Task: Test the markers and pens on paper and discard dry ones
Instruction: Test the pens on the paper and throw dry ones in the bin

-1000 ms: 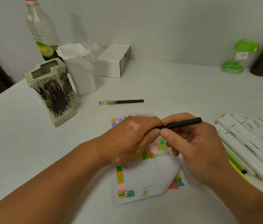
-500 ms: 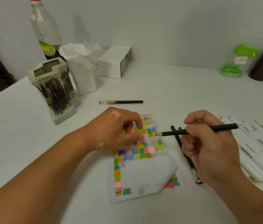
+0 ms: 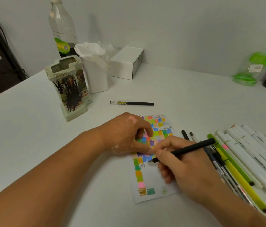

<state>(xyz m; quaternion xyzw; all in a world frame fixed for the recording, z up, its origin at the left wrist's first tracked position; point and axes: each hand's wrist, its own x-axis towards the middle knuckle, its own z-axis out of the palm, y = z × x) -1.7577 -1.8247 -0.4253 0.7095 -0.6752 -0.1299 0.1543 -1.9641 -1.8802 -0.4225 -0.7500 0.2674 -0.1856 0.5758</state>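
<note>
Toward the near edge of the tabletop (image 3: pixel 31 128), slightly right of its middle, lies the paper (image 3: pixel 152 182). Its far half is crowded with colour swatches and its near half is mostly blank. My right hand (image 3: pixel 186 169) pinches the black pen (image 3: pixel 191 147) between thumb and bent fingers, with the nib on the sheet just below the swatch block. My left hand (image 3: pixel 129 136) rests on the swatches, thumb laid flat and fingers bent with their tips on the sheet. Whether anything sits inside them I cannot tell.

Risks, as I judge them:
- A stroke drawn over colour may read faint, so a working pen could be discarded as dry. The blank near half gives a fairer test.
- If my left hand lifts, the loose sheet may slide with the nib.
- The heel of my right hand lies over the sheet and could smear fresh ink.
- The row of markers (image 3: pixel 251 158) lies just beside my right wrist, toward the right edge. An outward sweep could roll them.

Open room:
- Bare tabletop spreads from the sheet to the left edge.
- A clear band separates the sheet from the capped pen (image 3: pixel 132 103) farther back.
- Along the far edge stand the pen holder (image 3: pixel 70 89), white container (image 3: pixel 96 69), white box (image 3: pixel 125 63) and bottle (image 3: pixel 62 27), all well apart from my hands.
</note>
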